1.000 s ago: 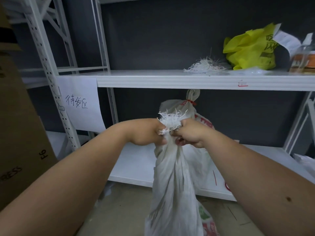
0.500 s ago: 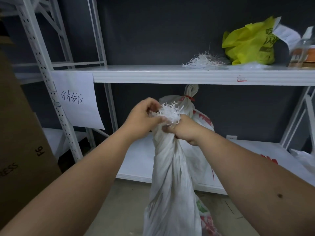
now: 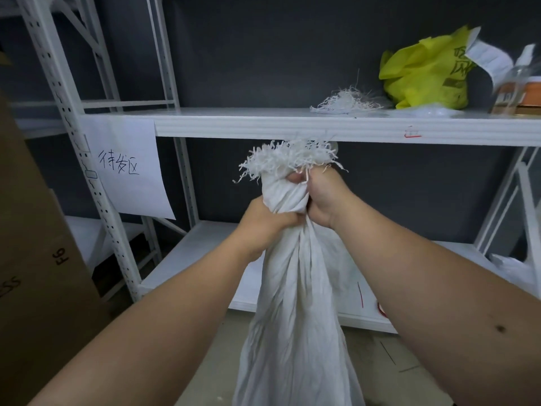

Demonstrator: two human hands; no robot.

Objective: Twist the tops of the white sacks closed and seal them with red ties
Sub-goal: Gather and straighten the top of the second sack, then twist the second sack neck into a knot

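We clamp both hands, left hand (image 3: 265, 227) and right hand (image 3: 323, 197), around the white sack (image 3: 295, 303) neck; loosen, and it untwists.

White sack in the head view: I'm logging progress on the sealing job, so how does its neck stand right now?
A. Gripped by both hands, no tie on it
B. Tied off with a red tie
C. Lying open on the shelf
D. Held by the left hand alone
A: the left hand and right hand both grip the gathered neck of the white sack, and no red tie shows there.
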